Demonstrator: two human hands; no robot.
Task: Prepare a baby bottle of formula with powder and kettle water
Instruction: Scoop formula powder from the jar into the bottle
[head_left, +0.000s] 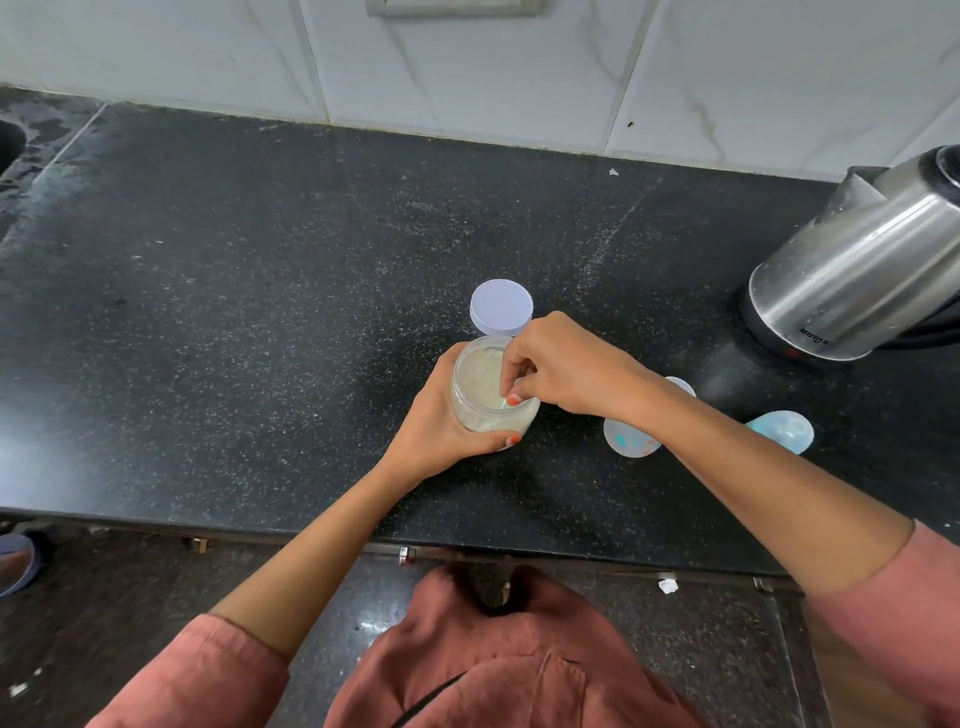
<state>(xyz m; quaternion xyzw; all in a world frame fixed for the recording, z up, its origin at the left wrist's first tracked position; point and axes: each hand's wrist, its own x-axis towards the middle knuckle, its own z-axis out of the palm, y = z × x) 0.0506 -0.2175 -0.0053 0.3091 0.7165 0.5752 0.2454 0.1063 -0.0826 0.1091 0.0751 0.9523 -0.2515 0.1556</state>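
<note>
Left hand (441, 421) wraps the clear, lidless powder jar (488, 389), part full of off-white powder, mid black counter (260, 286), right hand (561, 364) fingertips pinch a pale scoop (506, 404) inside it, baby bottle (631, 436) just right, kettle (857, 280) far right.

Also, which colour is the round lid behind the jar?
The round plastic lid is pale lavender, seen in the head view.
</note>
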